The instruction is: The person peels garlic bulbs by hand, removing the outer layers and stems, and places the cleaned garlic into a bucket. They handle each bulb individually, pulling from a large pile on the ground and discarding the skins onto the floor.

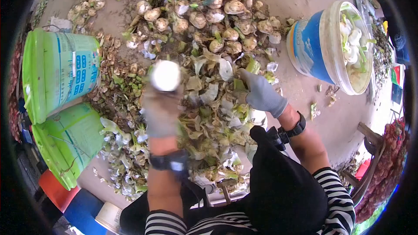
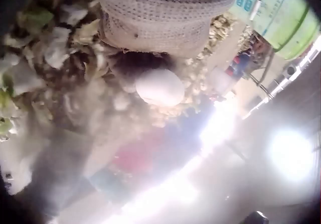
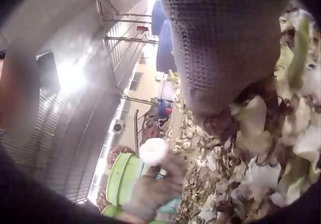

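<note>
A peeled white garlic bulb is held in the gloved left hand, which is blurred above the husk heap in the head view. The left wrist view has the bulb just past the glove. To the right, the gloved right hand is low over the heap, its curled fingers pinching a greenish peel. From the right wrist, a pale peel shows against the fingertips of the glove; part of the grip is hidden.
Unpeeled bulbs lie at the top. A blue and white bucket tilts at the right, with white bulbs inside. Two green buckets lie at the left. Loose peels spread between the hands and the person's legs.
</note>
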The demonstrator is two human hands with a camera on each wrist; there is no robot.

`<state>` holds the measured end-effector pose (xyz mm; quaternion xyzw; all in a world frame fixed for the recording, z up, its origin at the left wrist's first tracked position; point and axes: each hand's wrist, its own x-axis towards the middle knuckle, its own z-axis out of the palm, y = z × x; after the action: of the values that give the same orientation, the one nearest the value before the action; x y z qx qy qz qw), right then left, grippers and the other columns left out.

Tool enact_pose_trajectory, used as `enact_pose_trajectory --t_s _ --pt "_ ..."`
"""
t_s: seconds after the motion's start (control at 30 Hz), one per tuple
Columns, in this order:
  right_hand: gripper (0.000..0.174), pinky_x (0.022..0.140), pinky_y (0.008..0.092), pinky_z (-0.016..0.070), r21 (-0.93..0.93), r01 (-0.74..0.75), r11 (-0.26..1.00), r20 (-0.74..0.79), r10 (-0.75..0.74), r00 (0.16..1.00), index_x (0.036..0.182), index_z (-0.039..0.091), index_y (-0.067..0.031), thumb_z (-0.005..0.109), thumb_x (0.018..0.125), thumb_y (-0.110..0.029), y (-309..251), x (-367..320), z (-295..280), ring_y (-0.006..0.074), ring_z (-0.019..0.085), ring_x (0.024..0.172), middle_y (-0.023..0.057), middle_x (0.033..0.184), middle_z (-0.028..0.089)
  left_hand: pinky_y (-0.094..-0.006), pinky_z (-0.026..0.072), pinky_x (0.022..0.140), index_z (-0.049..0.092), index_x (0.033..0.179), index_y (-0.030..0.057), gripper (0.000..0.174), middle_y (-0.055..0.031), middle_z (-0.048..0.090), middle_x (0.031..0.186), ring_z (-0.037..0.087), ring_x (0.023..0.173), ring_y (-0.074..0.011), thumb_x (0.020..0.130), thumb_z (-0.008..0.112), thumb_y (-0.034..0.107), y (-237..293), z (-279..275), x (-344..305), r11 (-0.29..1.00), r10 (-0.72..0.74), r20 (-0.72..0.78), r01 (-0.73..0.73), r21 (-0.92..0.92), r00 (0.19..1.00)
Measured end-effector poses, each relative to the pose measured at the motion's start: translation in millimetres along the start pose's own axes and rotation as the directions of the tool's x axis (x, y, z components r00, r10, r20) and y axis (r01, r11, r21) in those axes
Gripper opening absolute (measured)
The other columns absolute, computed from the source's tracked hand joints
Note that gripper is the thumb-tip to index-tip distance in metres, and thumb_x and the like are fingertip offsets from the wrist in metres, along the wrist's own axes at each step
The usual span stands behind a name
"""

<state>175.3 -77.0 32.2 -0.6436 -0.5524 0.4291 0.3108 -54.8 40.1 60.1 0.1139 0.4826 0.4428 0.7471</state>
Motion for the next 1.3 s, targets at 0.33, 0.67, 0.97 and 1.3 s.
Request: enact_pose_trajectory --t_s 0.33,0.67,0.97,1.3 --pt "0.015 0.062 0.0421 0.0456 -0.487 0.090 0.869 -0.344 -0.286 0.894 0.085 0.065 -0.0101 0.065 0.074 -0.020 6.1 63.3 -24.6 0.0326 0.058 0.071 0.0122 0.079 0.058 -0.0214 0.0443 0.068 0.046 0.122 -0.0064 0.040 -0.0136 0.059 0.115 0.057 0.088 -0.0124 0.087 0.056 0.008 152.3 -23.1 8.0 0.900 0.338 0.338 -0.196 -0.391 0.878" --pt "0.021 0.068 0.0400 0.0465 -0.770 0.155 0.619 -0.059 -0.311 0.949 0.083 0.065 -0.0132 0.061 0.063 -0.009 26.6 113.2 -24.6 0.0271 0.057 0.082 0.0077 0.082 0.056 -0.0238 0.0490 0.071 0.056 0.111 0.0011 0.028 -0.0053 0.062 0.093 0.060 0.080 -0.0123 0.085 0.053 0.009 -40.7 35.6 9.2 0.912 -0.074 0.183 -0.008 0.411 0.980" --pt "0.034 0.071 0.0322 0.0486 0.495 -0.264 0.828 0.060 0.270 0.961 0.104 0.063 -0.0010 0.065 0.071 -0.008 3.1 41.4 -26.9 0.0166 0.061 0.083 0.0045 0.088 0.064 -0.0317 0.0420 0.096 0.040 0.131 -0.0023 0.068 -0.0102 0.050 0.124 0.052 0.110 -0.0191 0.074 0.073 0.015 -55.2 29.3 27.1 0.895 -0.118 0.505 -0.128 0.427 0.855" --pt "0.037 0.079 0.0383 0.0481 -0.756 -0.152 0.637 0.009 0.242 0.970 0.106 0.063 -0.0023 0.064 0.075 -0.024 7.9 8.1 -41.6 0.0301 0.063 0.091 0.0211 0.103 0.063 -0.0276 0.0521 0.081 0.053 0.113 -0.0004 0.052 -0.0110 0.057 0.112 0.059 0.096 -0.0186 0.067 0.076 0.006 -60.6 9.4 4.0 0.888 -0.055 0.501 -0.188 0.421 0.864"
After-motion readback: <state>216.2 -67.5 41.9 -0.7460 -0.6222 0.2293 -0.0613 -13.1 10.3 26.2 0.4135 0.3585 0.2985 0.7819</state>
